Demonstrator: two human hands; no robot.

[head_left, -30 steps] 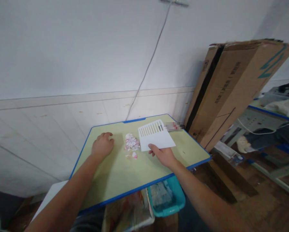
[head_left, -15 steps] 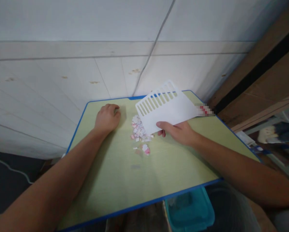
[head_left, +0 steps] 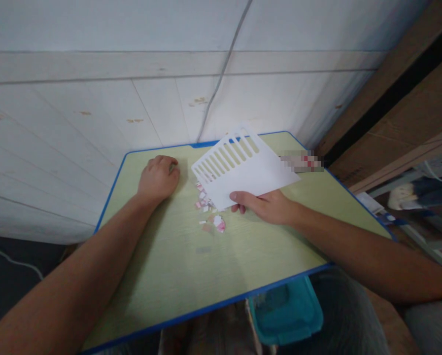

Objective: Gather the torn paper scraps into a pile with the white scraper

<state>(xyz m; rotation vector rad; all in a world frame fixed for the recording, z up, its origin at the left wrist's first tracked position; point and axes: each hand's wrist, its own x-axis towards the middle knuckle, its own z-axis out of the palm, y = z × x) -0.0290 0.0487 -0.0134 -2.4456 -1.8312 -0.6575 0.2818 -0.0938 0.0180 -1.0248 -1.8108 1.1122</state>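
Observation:
My right hand (head_left: 263,204) pinches the lower edge of a white slotted card (head_left: 250,172), thumb on top and fingers beneath. A row of long rounded cut-outs runs along the card's far left side, and the card is tilted above the table. Below its left corner lies a loose pile of small paper scraps (head_left: 205,202), white and pink, partly covered by the card. A smaller cluster of scraps (head_left: 219,223) lies just nearer to me. To the left, my left hand (head_left: 158,178) rests on the table, fingers loosely curled in, with nothing seen in them.
The pale green table (head_left: 169,281) has a blue rim and stands against a white panelled wall (head_left: 95,108) with a grey cable (head_left: 224,69). A pixelated flat item (head_left: 304,161) lies at the right back. Below the front edge is a teal plastic bin (head_left: 287,320). Brown cardboard (head_left: 401,118) stands at right.
The card has moved slightly left and lower with my right hand, covering more of the scrap pile. My left hand keeps its curled pose. The whole view has shifted a little.

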